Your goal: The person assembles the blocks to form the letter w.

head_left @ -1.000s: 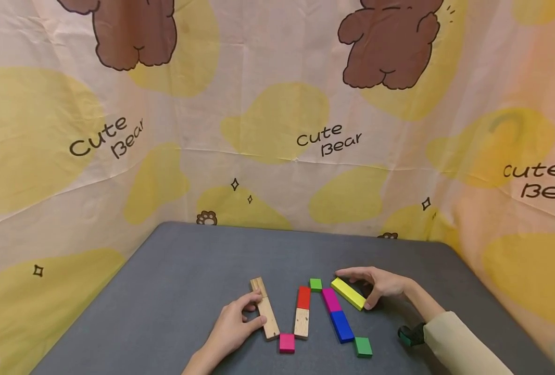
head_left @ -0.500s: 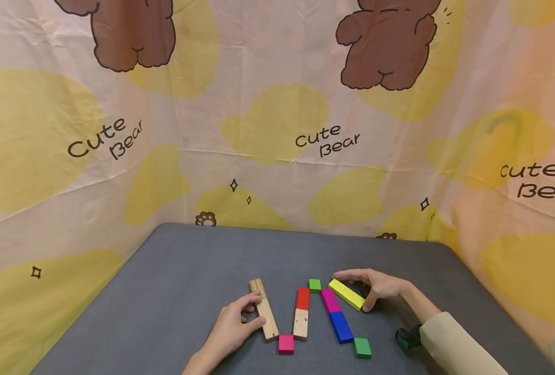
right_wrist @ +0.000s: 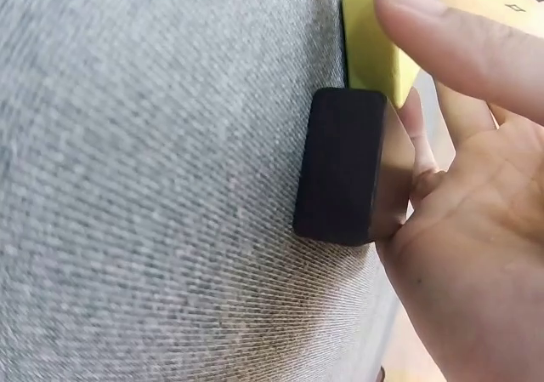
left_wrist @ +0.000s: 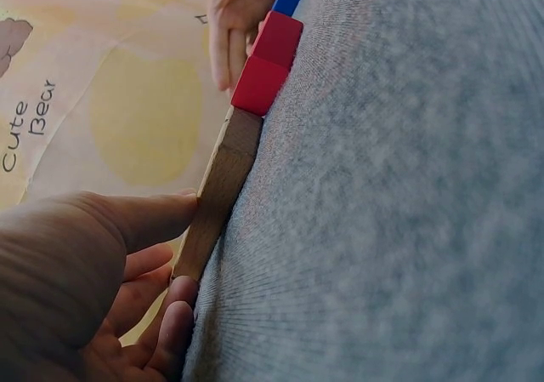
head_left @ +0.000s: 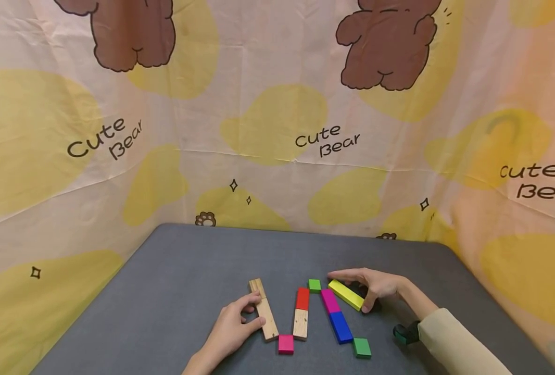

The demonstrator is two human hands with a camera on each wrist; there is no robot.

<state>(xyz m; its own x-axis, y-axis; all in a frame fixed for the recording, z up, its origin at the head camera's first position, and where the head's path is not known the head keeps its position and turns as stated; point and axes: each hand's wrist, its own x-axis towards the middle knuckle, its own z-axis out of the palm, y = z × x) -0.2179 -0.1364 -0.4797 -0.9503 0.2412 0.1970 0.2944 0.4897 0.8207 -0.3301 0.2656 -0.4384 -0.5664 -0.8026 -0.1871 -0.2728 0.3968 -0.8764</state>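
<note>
Coloured blocks lie in a zigzag on the grey table (head_left: pixel 174 291). My left hand (head_left: pixel 253 312) pinches a long wooden block (head_left: pixel 264 309) (left_wrist: pixel 219 191) between thumb and fingers. At its near end sits a pink cube (head_left: pixel 286 344), then a wood-and-red bar (head_left: pixel 302 312), a small green block (head_left: pixel 314 285), a magenta block (head_left: pixel 330 300), a blue block (head_left: pixel 340 326) and a green cube (head_left: pixel 362 347). My right hand (head_left: pixel 352 290) grips a yellow block (head_left: pixel 346 294) (right_wrist: pixel 374 50) end to end beside the magenta block. A black block (right_wrist: pixel 344 165) lies against that hand's palm.
A cartoon bear cloth (head_left: pixel 277 135) walls in the table's back and both sides. A dark strap (head_left: pixel 401 333) sits on my right wrist. Bare grey table shows left of and behind the blocks.
My right hand has slid the yellow block slightly left, closer to the magenta block. The left hand and wooden block have stayed put.
</note>
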